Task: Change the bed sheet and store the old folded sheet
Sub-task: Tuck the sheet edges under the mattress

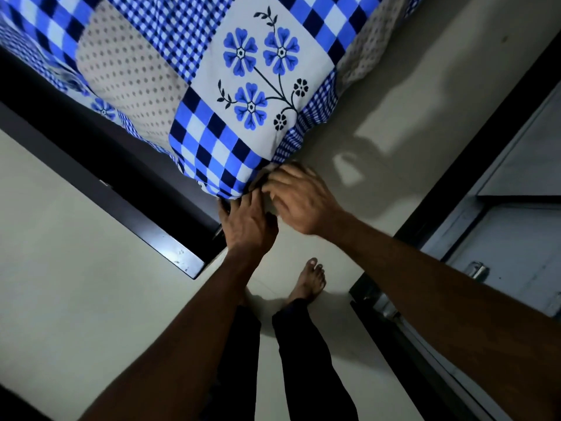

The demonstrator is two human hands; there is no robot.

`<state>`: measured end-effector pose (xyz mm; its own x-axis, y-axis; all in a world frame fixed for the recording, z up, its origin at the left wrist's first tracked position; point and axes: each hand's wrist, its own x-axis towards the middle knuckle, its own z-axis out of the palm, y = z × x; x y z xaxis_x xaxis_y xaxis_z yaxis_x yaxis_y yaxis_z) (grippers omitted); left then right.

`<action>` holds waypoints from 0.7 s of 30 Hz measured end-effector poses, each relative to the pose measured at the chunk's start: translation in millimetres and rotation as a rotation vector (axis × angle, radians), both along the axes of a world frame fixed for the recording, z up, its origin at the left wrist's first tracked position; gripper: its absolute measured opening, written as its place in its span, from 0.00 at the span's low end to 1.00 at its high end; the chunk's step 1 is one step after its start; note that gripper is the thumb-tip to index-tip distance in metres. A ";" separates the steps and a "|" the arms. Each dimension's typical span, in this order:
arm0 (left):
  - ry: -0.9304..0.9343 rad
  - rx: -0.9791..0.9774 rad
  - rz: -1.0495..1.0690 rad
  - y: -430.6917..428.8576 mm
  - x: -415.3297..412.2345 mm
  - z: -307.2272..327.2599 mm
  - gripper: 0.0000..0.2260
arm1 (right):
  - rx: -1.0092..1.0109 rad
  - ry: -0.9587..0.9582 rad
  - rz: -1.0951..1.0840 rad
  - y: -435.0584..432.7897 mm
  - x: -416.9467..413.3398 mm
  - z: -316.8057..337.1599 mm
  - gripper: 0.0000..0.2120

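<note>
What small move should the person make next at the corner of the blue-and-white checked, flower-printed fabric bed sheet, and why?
Probably tuck the gathered fabric in under the corner. The bed sheet already drapes over that corner and bunches at its tip. The left hand and right hand both meet there, just above the dark bed frame.

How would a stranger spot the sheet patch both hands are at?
Follow the dark bed frame to the nearest corner of the patchwork sheet. The patch there, at the left hand and right hand, has large blue, navy and white checks, unlike the floral panel beside it.
</note>
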<state>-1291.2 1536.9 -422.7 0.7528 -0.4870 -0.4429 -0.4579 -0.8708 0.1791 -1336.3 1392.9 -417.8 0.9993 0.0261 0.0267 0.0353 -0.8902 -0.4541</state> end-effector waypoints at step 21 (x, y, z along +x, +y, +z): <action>0.069 0.041 0.076 14.1 9.3 3.5 0.29 | 0.050 0.217 0.119 -16.8 2.1 4.5 0.23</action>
<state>-1281.9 1551.0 -419.3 0.7539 -0.4102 -0.5132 -0.3784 -0.9097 0.1711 -1334.1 1376.0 -413.3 0.9716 0.1483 -0.1843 0.0355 -0.8616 -0.5063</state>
